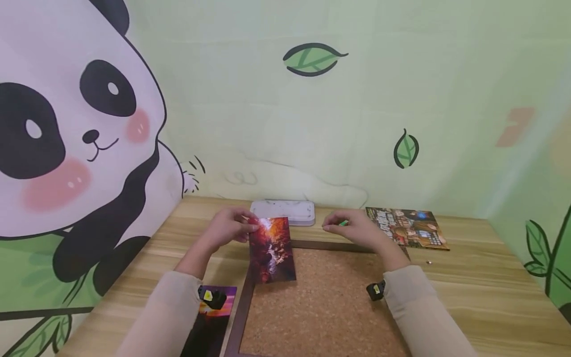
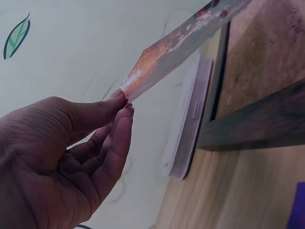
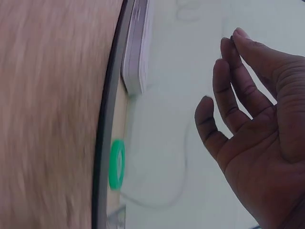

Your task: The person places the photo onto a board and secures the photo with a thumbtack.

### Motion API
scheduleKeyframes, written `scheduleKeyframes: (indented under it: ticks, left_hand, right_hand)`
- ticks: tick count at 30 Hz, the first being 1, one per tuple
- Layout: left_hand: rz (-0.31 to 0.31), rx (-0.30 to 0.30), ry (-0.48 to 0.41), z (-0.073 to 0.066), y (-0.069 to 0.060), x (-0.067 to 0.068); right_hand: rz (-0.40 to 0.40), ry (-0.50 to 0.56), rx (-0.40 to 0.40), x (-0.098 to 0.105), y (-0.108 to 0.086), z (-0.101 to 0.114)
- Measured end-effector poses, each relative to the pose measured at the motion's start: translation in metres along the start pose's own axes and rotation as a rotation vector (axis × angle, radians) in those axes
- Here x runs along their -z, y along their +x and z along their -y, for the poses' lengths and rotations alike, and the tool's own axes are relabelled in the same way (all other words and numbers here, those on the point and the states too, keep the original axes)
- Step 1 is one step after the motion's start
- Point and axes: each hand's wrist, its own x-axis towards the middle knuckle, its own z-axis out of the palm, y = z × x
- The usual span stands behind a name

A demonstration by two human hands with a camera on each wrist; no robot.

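My left hand [image 1: 226, 227] pinches a glossy picture card [image 1: 273, 253] by its upper left corner. Orange light glows at the card's top, and its lower part is dark red. The card hangs over the left edge of a framed cork board [image 1: 330, 302]. Above the far edge of that board is my right hand [image 1: 357, 229], thumb and index fingertips together. A tiny dark speck [image 3: 232, 39] shows between those fingertips; its kind is too small to tell. The other right fingers [image 3: 206, 114] are loosely bent.
Behind the board lies a white flat case [image 1: 283, 212] by the wall. A green ring [image 3: 116, 164], perhaps a tape roll, sits past the frame. Illustrated prints [image 1: 412, 228] lie at the back right, near a tiny shiny item [image 1: 429, 262]. Under my left forearm lies a purple-and-dark picture [image 1: 209, 332].
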Motion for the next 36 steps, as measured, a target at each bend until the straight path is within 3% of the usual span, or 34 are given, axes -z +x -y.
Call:
scheduleKeyframes:
  ticks: [6, 14, 20, 28, 36]
  left_hand:
    - [0.028, 0.004, 0.023, 0.002, -0.001, -0.016]
    - [0.081, 0.007, 0.016, 0.022, -0.011, -0.034]
    - [0.099, 0.012, 0.018, 0.03, -0.016, -0.048]
    - [0.06, -0.106, 0.291, 0.03, -0.016, -0.054]
    - [0.068, -0.102, 0.38, 0.029, -0.013, -0.062]
  right_hand:
    - [0.011, 0.075, 0.038, -0.025, 0.012, 0.009]
    - [0.044, 0.187, 0.032, -0.055, 0.019, 0.024]
    - [0.065, 0.266, 0.031, -0.071, 0.019, 0.017]
    - [0.092, 0.268, -0.012, -0.084, 0.016, 0.009]
    - [0.164, 0.221, -0.023, -0.089, 0.02, 0.01]
